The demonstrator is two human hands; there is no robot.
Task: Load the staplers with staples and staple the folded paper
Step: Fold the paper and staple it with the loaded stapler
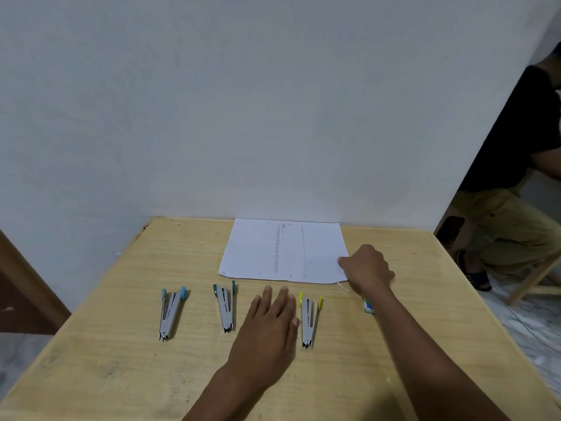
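Observation:
Three small metal staplers lie opened in a row on the wooden table [121,299]: a light-blue one [170,311] at the left, a teal one [225,308] in the middle and a yellow one [309,320] at the right. A white printed paper [282,250] lies flat at the table's back by the wall. My left hand [270,326] rests palm down between the teal and yellow staplers, fingers spread, holding nothing. My right hand [368,267] is curled at the paper's right edge, fingertips pinching that edge. A small blue-and-white staple box [368,305] lies partly hidden under my right forearm.
The wall stands right behind the table's back edge. A second person in a black top sits on a wooden stool [534,284] past the table's right edge. A brown wooden piece [27,293] stands at the left.

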